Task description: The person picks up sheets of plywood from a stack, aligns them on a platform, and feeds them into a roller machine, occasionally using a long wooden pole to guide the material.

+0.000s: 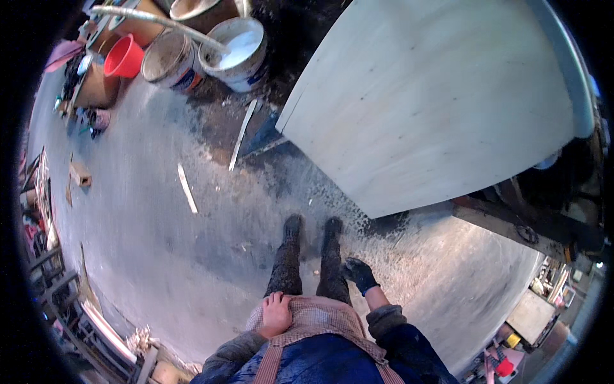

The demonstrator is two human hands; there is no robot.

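My left hand (pixel 277 313), bare, lies on the front of a checked apron (pixel 313 326) at my waist, its fingers spread against the cloth. My right hand (pixel 361 275) wears a dark glove and hangs beside my right leg. Its fingers are loosely bent, with nothing visible in them. Ahead and to the right stretches a large pale board (pixel 435 109) with small dark specks. It is apart from both hands.
At the far left stand a white bucket (pixel 247 80) with a long stick (pixel 160 21) in it, another bucket (pixel 167 61) and a red tub (pixel 125 59). Wood strips (pixel 187 189) and a wooden block (pixel 80 174) lie on the floor (pixel 141 243). A timber beam (pixel 505 229) is at right.
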